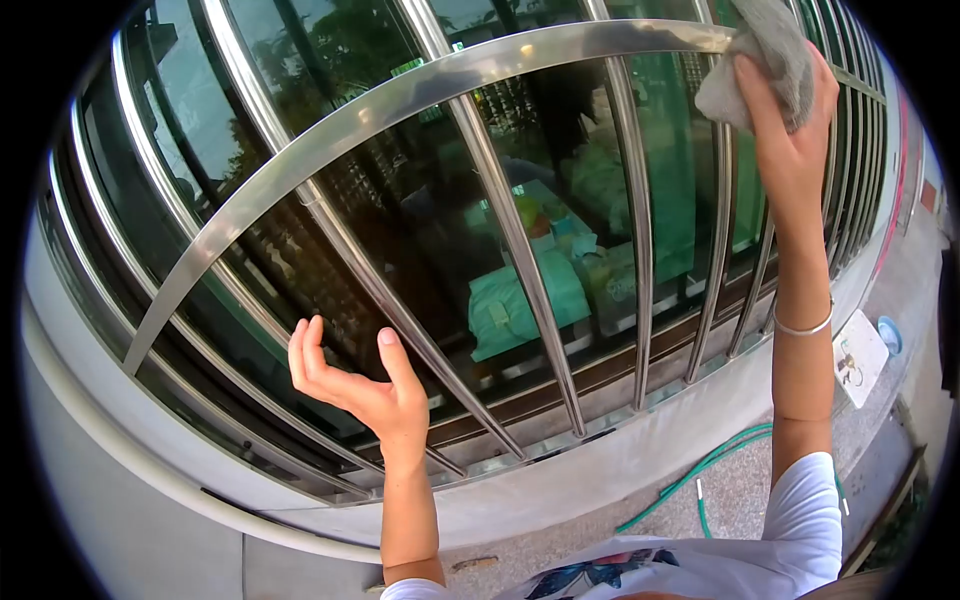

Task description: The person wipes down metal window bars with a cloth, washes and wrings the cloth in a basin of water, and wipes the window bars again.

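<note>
A grey cloth [768, 70] is gripped in my right hand [790, 120], raised at the upper right against the flat metal crossbar [470, 72] of a window grille. Shiny upright bars [515, 240] run above and below that crossbar. Lower and to the left, my left hand [365, 375] is held up in front of the bars with its thumb and fingers apart and nothing in it. Behind the grille is dark window glass [400, 190], through which a green bag [530, 305] shows.
A pale wall ledge [560, 490] runs under the grille. On the ground at the lower right lies a green hose [715, 455]. Further right are a white board [858, 358] with small items on it and a blue round object [889, 335].
</note>
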